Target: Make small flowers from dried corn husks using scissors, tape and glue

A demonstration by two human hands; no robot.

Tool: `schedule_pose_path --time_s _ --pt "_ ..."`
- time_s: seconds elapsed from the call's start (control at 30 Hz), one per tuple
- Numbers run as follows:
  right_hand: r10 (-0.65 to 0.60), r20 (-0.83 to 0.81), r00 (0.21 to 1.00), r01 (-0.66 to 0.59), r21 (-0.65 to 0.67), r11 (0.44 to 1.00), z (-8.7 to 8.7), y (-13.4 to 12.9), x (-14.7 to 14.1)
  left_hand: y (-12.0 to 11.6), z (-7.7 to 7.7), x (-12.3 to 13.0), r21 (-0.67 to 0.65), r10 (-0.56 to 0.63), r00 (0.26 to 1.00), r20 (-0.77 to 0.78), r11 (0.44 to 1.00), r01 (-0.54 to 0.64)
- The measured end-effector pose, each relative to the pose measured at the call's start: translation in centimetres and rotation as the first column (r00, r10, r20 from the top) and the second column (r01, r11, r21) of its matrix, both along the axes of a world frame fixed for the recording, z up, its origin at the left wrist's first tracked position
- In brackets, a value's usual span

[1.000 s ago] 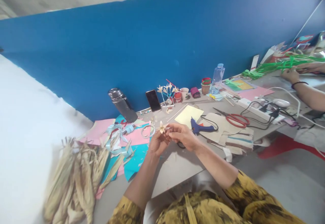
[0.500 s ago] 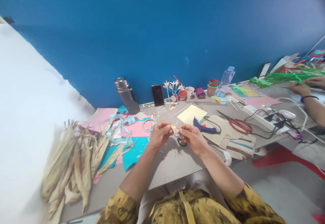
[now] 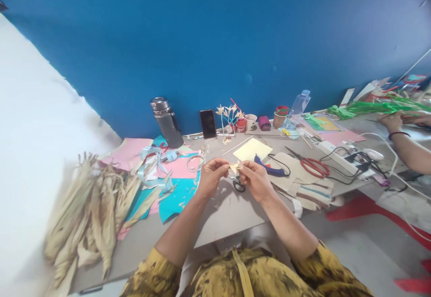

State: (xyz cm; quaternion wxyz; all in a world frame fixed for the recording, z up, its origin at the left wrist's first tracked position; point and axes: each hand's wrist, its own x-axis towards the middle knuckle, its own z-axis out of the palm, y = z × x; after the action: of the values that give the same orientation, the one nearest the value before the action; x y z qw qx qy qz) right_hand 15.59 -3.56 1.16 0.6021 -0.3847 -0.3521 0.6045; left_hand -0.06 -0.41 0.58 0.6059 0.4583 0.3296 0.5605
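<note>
Between my fingertips is a small cream husk flower (image 3: 234,168), its petals pointing outward. My left hand (image 3: 213,176) pinches its left side, and my right hand (image 3: 256,178) pinches the right side. Just under the hands, black-handled scissors (image 3: 239,185) lie on the table, their blades partly hidden. Close to my right hand rests a blue glue gun (image 3: 269,167) beside a pale yellow sheet (image 3: 252,150). Several finished husk flowers (image 3: 230,112) on thin stems stand upright at the back.
Dried corn husks (image 3: 97,211) pile at the left, near pink and blue paper (image 3: 178,198). A thermos (image 3: 166,124), a phone (image 3: 208,124) and a water bottle (image 3: 299,107) line the wall. Red-handled scissors (image 3: 314,167) and a power strip (image 3: 343,158) lie right. Another person's hand (image 3: 390,121) holds green strands.
The flower between my fingers has turned, so its pointed petals show more clearly. My view has shifted slightly. Both hands keep their pinch.
</note>
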Motion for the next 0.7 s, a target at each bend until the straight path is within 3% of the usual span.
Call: schedule_pose_path --time_s 0.23,0.5,0.7 --pt "0.004 0.082 0.997 -0.007 0.037 0.999 0.0 0.3 0.7 -0.5 1.3 -0.4 0.073 0.025 0.971 -0.236 0.997 -0.008" --pt "-0.016 0.115 0.993 0.007 0.075 0.997 0.0 0.5 1.4 -0.2 1.1 -0.5 0.062 -0.07 0.955 -0.287 0.994 0.092" --pt "0.003 0.16 0.987 -0.023 0.119 0.993 0.2 0.5 1.4 -0.1 0.6 -0.4 0.113 -0.017 0.932 -0.363 0.992 0.062"
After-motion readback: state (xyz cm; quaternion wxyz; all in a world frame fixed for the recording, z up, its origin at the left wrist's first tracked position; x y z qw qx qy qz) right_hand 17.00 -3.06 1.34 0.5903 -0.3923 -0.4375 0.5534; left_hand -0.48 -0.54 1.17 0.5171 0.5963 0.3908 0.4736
